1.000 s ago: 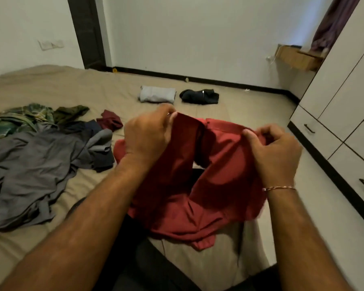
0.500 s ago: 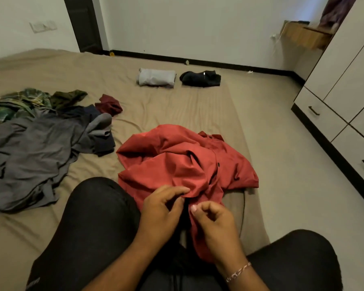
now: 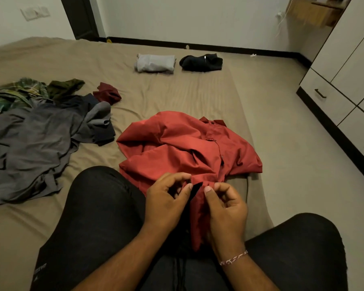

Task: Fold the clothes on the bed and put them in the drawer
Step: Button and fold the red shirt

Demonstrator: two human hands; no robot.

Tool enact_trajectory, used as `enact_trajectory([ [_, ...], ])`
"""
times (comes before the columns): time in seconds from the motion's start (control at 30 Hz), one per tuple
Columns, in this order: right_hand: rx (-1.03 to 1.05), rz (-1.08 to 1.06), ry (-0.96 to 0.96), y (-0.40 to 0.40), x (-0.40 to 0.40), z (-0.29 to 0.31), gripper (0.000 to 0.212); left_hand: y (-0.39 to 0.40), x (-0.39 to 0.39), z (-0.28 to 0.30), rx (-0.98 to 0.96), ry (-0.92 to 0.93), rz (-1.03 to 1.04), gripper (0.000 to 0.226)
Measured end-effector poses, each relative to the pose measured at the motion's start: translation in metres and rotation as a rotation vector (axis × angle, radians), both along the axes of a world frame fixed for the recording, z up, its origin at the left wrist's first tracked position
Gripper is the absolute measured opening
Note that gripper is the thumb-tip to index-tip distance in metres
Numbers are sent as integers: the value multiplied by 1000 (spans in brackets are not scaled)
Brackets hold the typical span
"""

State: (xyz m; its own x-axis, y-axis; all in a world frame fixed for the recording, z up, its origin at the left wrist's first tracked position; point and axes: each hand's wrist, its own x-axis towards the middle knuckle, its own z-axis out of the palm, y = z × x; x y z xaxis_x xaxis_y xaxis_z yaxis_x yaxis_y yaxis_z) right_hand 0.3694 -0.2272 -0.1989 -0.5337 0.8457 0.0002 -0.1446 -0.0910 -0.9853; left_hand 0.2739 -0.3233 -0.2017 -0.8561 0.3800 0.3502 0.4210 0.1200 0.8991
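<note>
A red button shirt (image 3: 183, 143) lies crumpled on the bed (image 3: 177, 93) in front of my knees, its near edge draped into my lap. My left hand (image 3: 166, 200) pinches that near edge from the left. My right hand (image 3: 225, 206) pinches it from the right, fingers curled. A folded grey garment (image 3: 155, 63) and a folded black one (image 3: 201, 62) lie side by side at the far end of the bed. At right stands a white wardrobe with a closed drawer (image 3: 326, 97).
A heap of unfolded clothes (image 3: 34, 133) covers the bed's left side: grey, green plaid, olive, and a small maroon piece (image 3: 106, 94). My legs in dark trousers (image 3: 97, 217) flank the shirt. Bare floor (image 3: 286, 114) runs between bed and wardrobe.
A second ago both hands held the red shirt up in the air. It now lies on the bed, and my hands have dropped to my lap, pinching its near edge.
</note>
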Motion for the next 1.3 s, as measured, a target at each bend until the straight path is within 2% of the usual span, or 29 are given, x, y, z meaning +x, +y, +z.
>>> enact_trajectory([
  [0.1,91,-14,-24,-4,-1,-2,13,0,6,1,-30,142,18,24],
  [0.23,78,-4,-26,-6,-2,-3,17,2,11,0,24,149,-18,19],
  [0.37,75,16,-29,-3,-4,-3,15,1,10,0,60,100,-88,19],
  [0.77,40,68,-43,-1,-5,-6,11,4,2,-7,155,-111,-133,13],
  [0.93,41,104,-52,2,-6,-10,20,5,0,-9,156,-163,-123,14],
  [1.03,-79,147,-33,3,-8,-11,30,6,-1,-9,168,-195,-114,13],
  [1.13,-135,164,-22,1,-7,-11,24,6,-3,-11,166,-215,-116,13],
  [1.2,-103,169,-21,2,-7,-13,16,7,-4,-11,175,-228,-135,14],
  [1.3,-52,170,11,4,-7,-15,16,8,-3,-10,209,-306,-169,19],
])
